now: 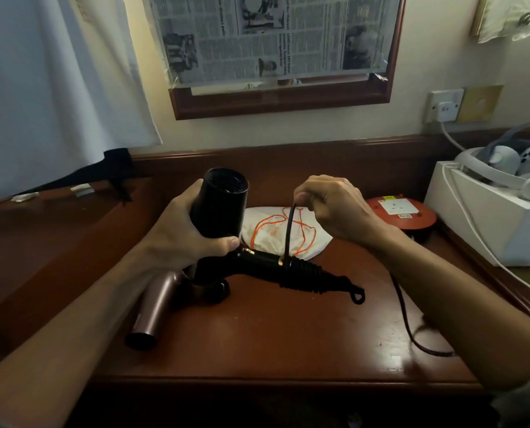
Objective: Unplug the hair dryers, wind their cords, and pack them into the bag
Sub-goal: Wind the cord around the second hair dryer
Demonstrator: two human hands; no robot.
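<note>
Brown and shiny, the wooden bench [288,329] stands against a pale wall, under a wood frame [282,100] covered with newspaper [273,35]. On the left hangs a white curtain [57,72].

From the head view, the left hand [183,230] grips the fat barrel of a black hair dryer [219,208], fingers and thumb curled round it, holding it up over the bench. The dryer's handle sticks out to the right, and part of its black cord [290,233] is already wound in tight loops round the handle. The right hand [331,208] pinches the cord just above the handle and holds it straight up. The rest of the cord trails loose on the bench under the right arm, near the right edge.

A second hair dryer [152,307], pinkish brown, lies flat on the bench below the left hand, partly under the black one.

Behind the hands lies a white bag [307,239] with an orange string, flat on the bench. To its right sits a round red socket block [405,211]. Farther right is a white box [486,217] with a white headset [510,168] on top. A white plug [446,111] sits in the wall socket above, and its white cable hangs down past the box.
</note>
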